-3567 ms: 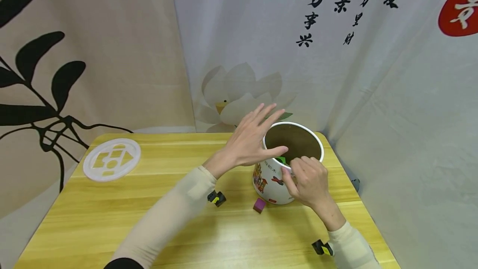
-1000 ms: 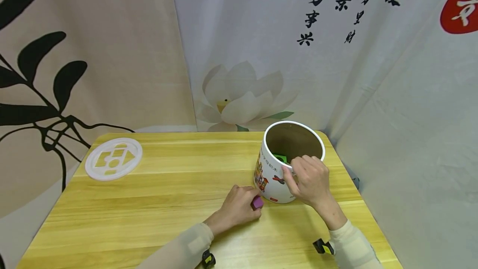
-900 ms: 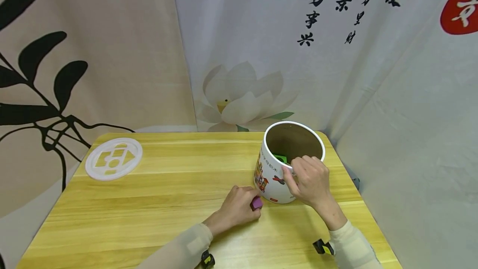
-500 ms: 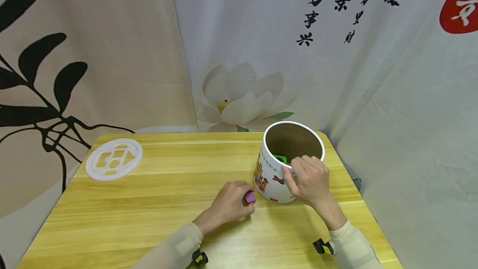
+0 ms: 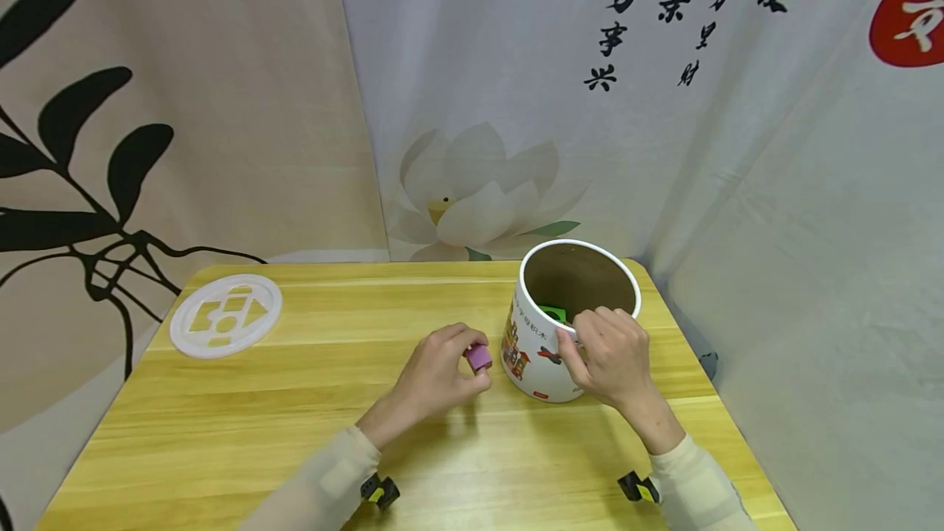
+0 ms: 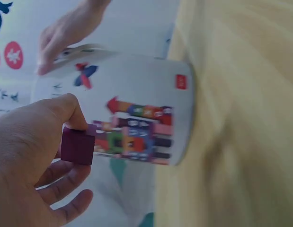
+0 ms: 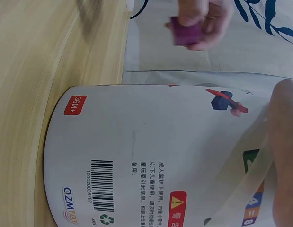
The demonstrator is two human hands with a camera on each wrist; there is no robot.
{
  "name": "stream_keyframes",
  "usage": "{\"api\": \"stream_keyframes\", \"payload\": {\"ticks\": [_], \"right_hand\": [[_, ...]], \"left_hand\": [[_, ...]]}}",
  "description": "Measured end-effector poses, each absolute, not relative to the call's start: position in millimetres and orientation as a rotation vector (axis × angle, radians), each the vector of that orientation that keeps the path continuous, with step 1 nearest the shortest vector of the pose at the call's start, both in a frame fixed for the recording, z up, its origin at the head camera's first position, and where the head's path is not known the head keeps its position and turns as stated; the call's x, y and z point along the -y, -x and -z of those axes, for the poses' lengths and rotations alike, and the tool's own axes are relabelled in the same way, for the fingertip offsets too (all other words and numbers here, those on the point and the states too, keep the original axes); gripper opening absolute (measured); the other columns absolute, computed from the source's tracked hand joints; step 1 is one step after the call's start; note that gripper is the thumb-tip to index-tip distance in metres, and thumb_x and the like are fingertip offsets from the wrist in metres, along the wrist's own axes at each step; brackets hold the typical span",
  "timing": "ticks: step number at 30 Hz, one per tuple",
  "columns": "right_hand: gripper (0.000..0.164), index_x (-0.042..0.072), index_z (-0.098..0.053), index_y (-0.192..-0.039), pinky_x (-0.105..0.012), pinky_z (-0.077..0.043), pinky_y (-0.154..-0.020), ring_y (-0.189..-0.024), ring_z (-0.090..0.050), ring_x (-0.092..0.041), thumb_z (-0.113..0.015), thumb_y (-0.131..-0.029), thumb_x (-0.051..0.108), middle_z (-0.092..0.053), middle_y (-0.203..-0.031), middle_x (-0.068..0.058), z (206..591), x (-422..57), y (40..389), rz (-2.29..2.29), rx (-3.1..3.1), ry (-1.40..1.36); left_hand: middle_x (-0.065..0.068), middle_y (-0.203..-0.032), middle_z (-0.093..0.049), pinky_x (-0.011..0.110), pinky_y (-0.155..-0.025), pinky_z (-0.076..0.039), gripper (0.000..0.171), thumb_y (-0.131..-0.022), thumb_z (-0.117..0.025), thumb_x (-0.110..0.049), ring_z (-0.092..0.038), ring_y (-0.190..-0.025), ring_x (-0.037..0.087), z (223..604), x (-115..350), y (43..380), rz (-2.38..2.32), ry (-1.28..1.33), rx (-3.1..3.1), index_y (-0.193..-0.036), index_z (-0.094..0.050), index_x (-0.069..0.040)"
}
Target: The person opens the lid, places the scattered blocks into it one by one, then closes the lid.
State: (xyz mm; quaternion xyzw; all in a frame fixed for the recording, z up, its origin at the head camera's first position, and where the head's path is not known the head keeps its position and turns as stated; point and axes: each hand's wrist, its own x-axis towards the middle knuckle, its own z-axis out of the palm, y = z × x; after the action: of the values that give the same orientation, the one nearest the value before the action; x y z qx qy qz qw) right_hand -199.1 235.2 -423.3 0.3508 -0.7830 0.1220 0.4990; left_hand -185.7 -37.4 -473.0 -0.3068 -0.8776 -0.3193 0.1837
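Observation:
In the head view my left hand (image 5: pixel 431 375) pinches a small purple cube block (image 5: pixel 478 356) between thumb and fingers, raised over the table just left of the bucket. The left wrist view shows the cube's dark purple face (image 6: pixel 77 146) close up against the bucket wall behind. My right hand (image 5: pixel 612 355) grips the near rim of the white bucket (image 5: pixel 537 355), thumb outside and fingers curled over the edge. The bucket stands upright, printed with toy-block pictures. Inside it a green block (image 5: pixel 553 313) shows; the rest of its floor is hidden by the wall and hand.
A white round lid with shaped cut-outs (image 5: pixel 180 330) lies at the back left of the wooden table (image 5: pixel 332 408). Printed cloth (image 5: pixel 472 64) hangs close behind the table and along its right side. The bucket stands near the table's right edge.
The left hand came down from beside the bucket's mouth, took the purple block from the table and lifted it up and leftward. The right hand keeps its hold on the rim.

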Motion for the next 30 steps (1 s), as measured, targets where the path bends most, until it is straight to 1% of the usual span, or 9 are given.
{"api": "stream_keyframes", "payload": {"ticks": [4,11,18,21,25,30], "right_hand": [[0.042,0.013,-0.04,-0.059,-0.025,-0.016,-0.044,-0.047,-0.023,-0.009,-0.051,-0.094,0.031,-0.026,-0.053,0.009,423.4,-235.0,199.1,-0.294,1.895,-0.852],[0.04,0.013,-0.039,-0.059,-0.025,-0.016,-0.044,-0.047,-0.022,-0.009,-0.052,-0.093,0.03,-0.026,-0.053,0.009,423.6,-234.7,199.1,-0.3,1.89,-0.851],[0.04,0.013,-0.039,-0.059,-0.025,-0.016,-0.044,-0.047,-0.022,-0.009,-0.052,-0.093,0.03,-0.026,-0.053,0.009,423.6,-234.3,199.0,-0.301,1.884,-0.852],[0.041,0.013,-0.039,-0.059,-0.025,-0.015,-0.044,-0.047,-0.022,-0.009,-0.052,-0.094,0.03,-0.026,-0.053,0.009,424.0,-234.4,199.1,-0.298,1.881,-0.856],[0.042,0.013,-0.039,-0.059,-0.024,-0.014,-0.044,-0.047,-0.021,-0.008,-0.051,-0.095,0.031,-0.026,-0.053,0.01,424.1,-234.6,199.7,-0.293,1.872,-0.863],[0.043,0.013,-0.038,-0.059,-0.024,-0.014,-0.043,-0.047,-0.02,-0.008,-0.052,-0.095,0.031,-0.025,-0.053,0.009,423.6,-234.8,200.1,-0.29,1.864,-0.867]], "left_hand": [[-0.006,-0.09,-0.067,0.021,-0.064,-0.056,0.027,-0.072,-0.078,-0.017,-0.059,-0.077,0.005,453.7,39.1,192.4,0.941,0.873,2.395,-0.098,-0.074,-0.01],[-0.001,-0.095,-0.067,0.021,-0.069,-0.055,0.028,-0.077,-0.075,-0.016,-0.058,-0.082,0.007,421.2,35.8,206.0,0.992,0.922,2.258,-0.103,-0.074,-0.005],[0.001,-0.096,-0.067,0.021,-0.071,-0.054,0.031,-0.078,-0.076,-0.017,-0.057,-0.084,0.006,390.7,26.2,224.0,0.972,1.001,2.147,-0.105,-0.074,-0.002],[0.0,-0.097,-0.067,0.02,-0.072,-0.054,0.032,-0.078,-0.077,-0.017,-0.056,-0.085,0.005,379.9,19.0,232.7,0.972,1.042,2.125,-0.105,-0.074,-0.001],[-0.002,-0.096,-0.066,0.019,-0.074,-0.052,0.029,-0.078,-0.075,-0.015,-0.056,-0.086,0.003,369.1,6.0,243.8,0.98,1.091,2.107,-0.104,-0.074,-0.004],[-0.003,-0.095,-0.065,0.018,-0.07,-0.05,0.029,-0.078,-0.074,-0.014,-0.056,-0.083,0.005,361.2,-14.0,255.0,0.979,1.144,2.108,-0.105,-0.074,-0.005]]}}
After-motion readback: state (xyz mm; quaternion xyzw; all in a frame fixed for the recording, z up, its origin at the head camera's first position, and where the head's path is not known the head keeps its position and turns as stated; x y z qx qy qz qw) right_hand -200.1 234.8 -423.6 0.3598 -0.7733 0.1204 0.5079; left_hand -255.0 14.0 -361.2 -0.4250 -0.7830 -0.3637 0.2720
